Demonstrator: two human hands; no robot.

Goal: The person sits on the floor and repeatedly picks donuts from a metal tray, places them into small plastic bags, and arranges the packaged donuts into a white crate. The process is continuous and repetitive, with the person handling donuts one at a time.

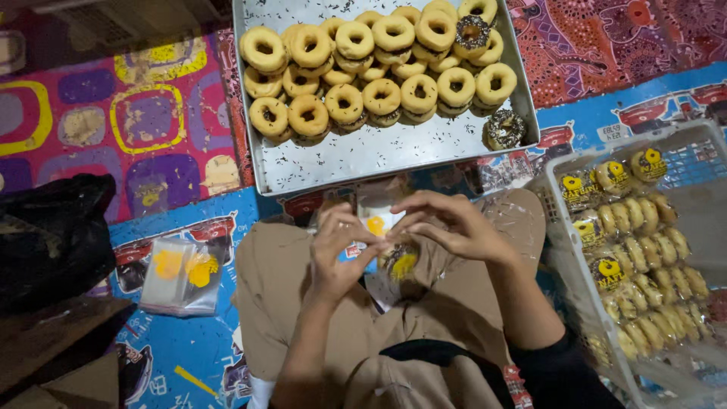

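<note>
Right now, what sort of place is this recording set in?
Probably a small home doughnut-packing spot on the floor. A metal tray of doughnuts lies on patterned mats, a white crate holds bagged doughnuts, and both hands work a clear bag.

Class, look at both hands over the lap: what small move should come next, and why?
Probably press the bag's open top shut. Both hands, left hand and right hand, pinch the top of a clear bag that already holds a dark-sprinkled doughnut, and bagged ones fill the basket on the right.
</note>
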